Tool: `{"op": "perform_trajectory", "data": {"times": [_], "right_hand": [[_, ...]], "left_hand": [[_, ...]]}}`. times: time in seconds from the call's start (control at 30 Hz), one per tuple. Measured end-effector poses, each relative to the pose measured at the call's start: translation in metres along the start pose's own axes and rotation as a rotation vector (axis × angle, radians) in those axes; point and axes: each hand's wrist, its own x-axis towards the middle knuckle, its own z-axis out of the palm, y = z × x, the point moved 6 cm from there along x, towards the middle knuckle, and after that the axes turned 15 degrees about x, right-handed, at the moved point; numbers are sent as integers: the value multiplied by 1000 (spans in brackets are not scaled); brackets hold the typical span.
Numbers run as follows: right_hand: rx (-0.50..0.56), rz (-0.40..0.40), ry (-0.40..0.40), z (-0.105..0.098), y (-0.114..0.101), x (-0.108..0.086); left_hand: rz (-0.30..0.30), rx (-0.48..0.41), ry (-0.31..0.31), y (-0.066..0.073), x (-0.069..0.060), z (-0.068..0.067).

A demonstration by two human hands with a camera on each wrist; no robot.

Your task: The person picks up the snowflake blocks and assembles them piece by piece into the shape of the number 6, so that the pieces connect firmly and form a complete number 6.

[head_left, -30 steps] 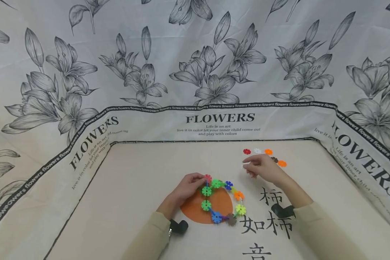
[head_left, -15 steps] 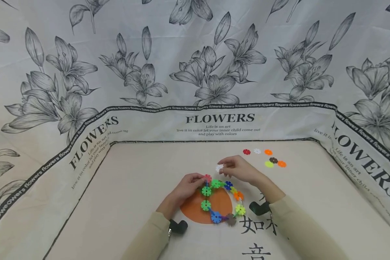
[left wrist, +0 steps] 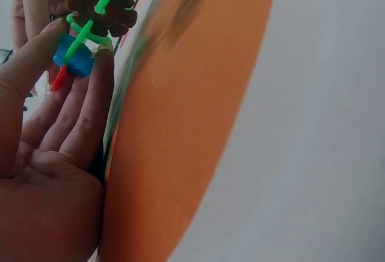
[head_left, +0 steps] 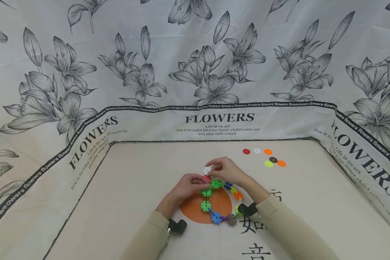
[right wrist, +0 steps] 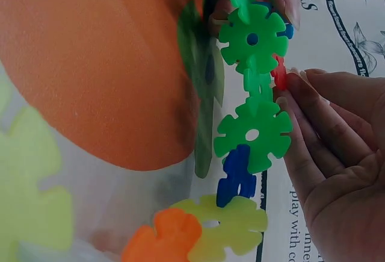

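Observation:
A ring of joined, notched plastic discs [head_left: 216,217] lies over the orange circle in the head view. My left hand [head_left: 188,187] pinches its upper left part, by the red disc [head_left: 206,179]. Just above that red disc, my right hand [head_left: 226,170] pinches a white disc [head_left: 207,169]. In the left wrist view the left hand [left wrist: 54,153] has its thumb and fingers around a blue disc [left wrist: 73,56], below a brown disc [left wrist: 102,8]. The right wrist view shows green discs [right wrist: 252,39] beside a hand; the white disc cannot be made out there.
Several loose discs lie at the back right: red [head_left: 246,151], white [head_left: 257,151], orange [head_left: 268,152], brown [head_left: 273,160] and yellow [head_left: 269,164], with another orange one [head_left: 281,163]. The cloth has a printed orange circle [head_left: 190,208] and black characters. Flowered fabric [head_left: 219,124] stands behind.
My right hand has moved left from the loose discs to the red disc, with the white disc in its fingers. The left hand has stayed at the ring, its fingers shifting slightly.

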Motion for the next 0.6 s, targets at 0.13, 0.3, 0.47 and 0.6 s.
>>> {"op": "perform_trajectory", "data": {"times": [0.13,0.3,0.47,0.6], "right_hand": [[-17,-1,-13,2,2,0],[-2,-10,-41,4,0,1],[0,-1,-45,6,-1,3],[-10,6,-26,5,-2,4]], "left_hand": [[15,1,-13,-3,2,0],[31,-20,-29,-4,4,-1],[36,-36,-44,-3,3,0],[31,-35,-47,-1,1,-1]]}}
